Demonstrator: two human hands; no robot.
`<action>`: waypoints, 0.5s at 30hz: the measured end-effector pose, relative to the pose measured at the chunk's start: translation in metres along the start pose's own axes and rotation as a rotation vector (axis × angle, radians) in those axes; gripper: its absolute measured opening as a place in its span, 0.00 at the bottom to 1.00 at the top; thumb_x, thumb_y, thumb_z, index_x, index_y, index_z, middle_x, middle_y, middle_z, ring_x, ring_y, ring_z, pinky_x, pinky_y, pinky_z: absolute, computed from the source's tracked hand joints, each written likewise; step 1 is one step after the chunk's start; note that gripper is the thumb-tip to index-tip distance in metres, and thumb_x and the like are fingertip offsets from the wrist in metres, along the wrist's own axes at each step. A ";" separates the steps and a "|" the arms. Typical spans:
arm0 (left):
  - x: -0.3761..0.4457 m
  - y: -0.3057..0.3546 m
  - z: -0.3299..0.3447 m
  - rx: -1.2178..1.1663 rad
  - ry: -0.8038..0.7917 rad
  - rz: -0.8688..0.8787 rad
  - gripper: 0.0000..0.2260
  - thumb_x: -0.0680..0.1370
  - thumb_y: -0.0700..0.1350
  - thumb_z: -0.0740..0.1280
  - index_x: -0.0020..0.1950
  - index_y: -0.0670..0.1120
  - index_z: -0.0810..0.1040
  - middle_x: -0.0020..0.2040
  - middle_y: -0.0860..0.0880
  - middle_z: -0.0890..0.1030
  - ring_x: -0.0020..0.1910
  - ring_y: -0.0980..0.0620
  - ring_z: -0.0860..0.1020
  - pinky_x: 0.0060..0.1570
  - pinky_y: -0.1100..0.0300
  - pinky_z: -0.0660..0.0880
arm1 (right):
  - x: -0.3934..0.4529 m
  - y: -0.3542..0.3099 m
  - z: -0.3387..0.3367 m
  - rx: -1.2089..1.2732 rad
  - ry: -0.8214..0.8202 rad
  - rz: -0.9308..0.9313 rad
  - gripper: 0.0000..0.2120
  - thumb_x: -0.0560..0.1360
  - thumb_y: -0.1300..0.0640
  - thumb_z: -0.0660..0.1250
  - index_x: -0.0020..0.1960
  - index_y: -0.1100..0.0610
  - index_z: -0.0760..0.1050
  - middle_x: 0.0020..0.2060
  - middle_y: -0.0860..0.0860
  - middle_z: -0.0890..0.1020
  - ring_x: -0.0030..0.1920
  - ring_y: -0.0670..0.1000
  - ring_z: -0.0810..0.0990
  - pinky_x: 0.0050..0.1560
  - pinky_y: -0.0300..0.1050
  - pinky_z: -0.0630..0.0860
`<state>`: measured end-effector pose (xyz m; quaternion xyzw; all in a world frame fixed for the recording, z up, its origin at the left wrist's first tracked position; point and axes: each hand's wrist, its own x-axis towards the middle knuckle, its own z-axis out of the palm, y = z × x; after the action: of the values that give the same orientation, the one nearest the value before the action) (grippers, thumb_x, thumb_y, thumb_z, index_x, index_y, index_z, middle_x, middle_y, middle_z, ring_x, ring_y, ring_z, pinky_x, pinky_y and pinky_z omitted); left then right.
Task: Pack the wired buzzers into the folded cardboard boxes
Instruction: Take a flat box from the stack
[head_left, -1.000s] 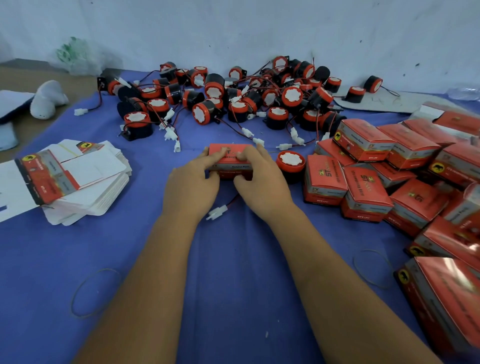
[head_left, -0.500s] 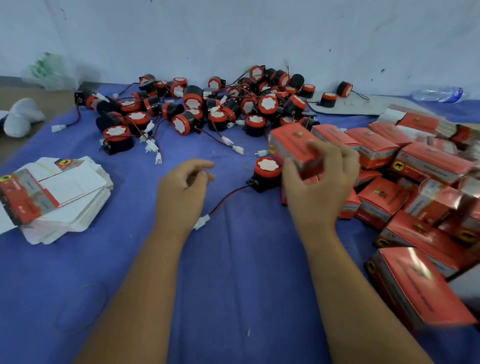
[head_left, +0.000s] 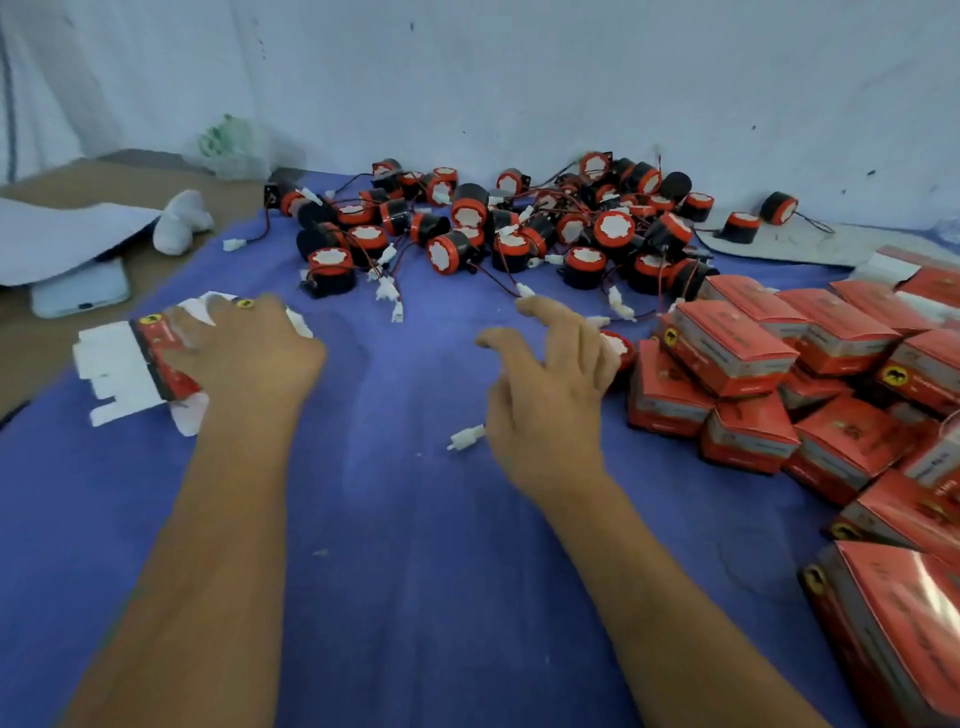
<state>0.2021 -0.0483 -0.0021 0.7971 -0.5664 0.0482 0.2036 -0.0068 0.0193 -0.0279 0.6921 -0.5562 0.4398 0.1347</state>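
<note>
From the head view, a blue cloth (head_left: 405, 545) covers the tabletop. The left hand (head_left: 254, 353) lies palm down on a stack of flat cartons (head_left: 124, 369) at the left; its fingers (head_left: 208, 327) are blurred, so whether they press flat on the top carton or curl round its edge cannot be told. The hand hides the middle of the stack, and only white flaps and a red printed strip show. The right hand (head_left: 556, 395) hovers over the cloth, holding nothing, its fingers (head_left: 550, 306) spread wide and loosely bent. Behind it sits one buzzer (head_left: 618, 345), mostly hidden by the hand, with only part of its orange rim and white top showing. A white plug (head_left: 465, 438) peeks out by the heel of the same hand; the wire leading to it is covered. The buzzers (head_left: 519, 228) lie in a tangled heap at the far side against the wall, red and black wires crossing so that single units are hard to separate. Filled boxes (head_left: 737, 348) are piled at the right, running out of the frame; the nearest box (head_left: 904, 634) is cut off at the corner and blurred, and its print cannot be read. At the far left a phone (head_left: 83, 291) lies half under a white sheet (head_left: 67, 234), beside a white lump (head_left: 182, 223) that is hard to make out.
</note>
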 end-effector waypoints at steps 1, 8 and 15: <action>0.001 -0.004 -0.003 0.079 -0.036 0.021 0.14 0.76 0.44 0.60 0.56 0.42 0.79 0.59 0.33 0.75 0.63 0.32 0.71 0.66 0.42 0.66 | 0.002 -0.007 0.008 0.038 -0.047 0.000 0.17 0.67 0.68 0.63 0.54 0.58 0.80 0.61 0.61 0.75 0.63 0.58 0.65 0.62 0.56 0.58; -0.010 -0.005 0.000 0.243 -0.189 0.199 0.14 0.79 0.47 0.63 0.64 0.48 0.76 0.60 0.43 0.77 0.61 0.38 0.74 0.52 0.52 0.70 | 0.007 -0.013 0.042 0.087 -0.292 -0.004 0.10 0.74 0.65 0.64 0.52 0.57 0.80 0.60 0.55 0.75 0.62 0.57 0.71 0.64 0.46 0.55; -0.020 0.022 -0.023 -0.110 0.033 0.205 0.11 0.79 0.47 0.61 0.48 0.48 0.83 0.44 0.47 0.83 0.44 0.40 0.77 0.37 0.56 0.72 | 0.011 -0.004 0.042 0.360 -0.217 0.304 0.09 0.78 0.64 0.63 0.51 0.56 0.80 0.49 0.46 0.76 0.53 0.51 0.74 0.56 0.53 0.73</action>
<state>0.1779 -0.0280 0.0188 0.7217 -0.6434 0.0507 0.2503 0.0163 -0.0154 -0.0425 0.6566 -0.5777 0.4702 -0.1188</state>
